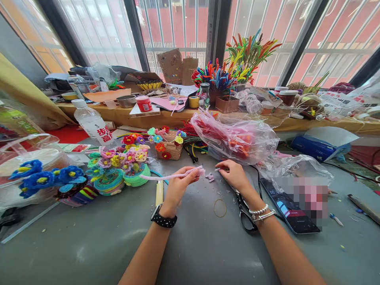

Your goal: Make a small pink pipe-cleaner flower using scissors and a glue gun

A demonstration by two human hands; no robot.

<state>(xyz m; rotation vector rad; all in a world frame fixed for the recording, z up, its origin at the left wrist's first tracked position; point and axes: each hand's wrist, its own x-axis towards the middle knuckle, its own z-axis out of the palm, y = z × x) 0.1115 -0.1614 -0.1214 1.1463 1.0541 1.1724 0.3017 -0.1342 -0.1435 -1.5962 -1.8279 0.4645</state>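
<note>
the left hand point(178, 187) is pinching the pale pink fuzzy stem point(164, 177) near its right end, probably to steady it. short lilac pieces point(210, 178) are lying between the hands, presumably for easy reach; scissors point(240, 205) are resting beside the right wrist. the right hand point(236, 178) is pointing inward, palm down, fingers bent; whether they are grasping anything cannot be told.
</note>
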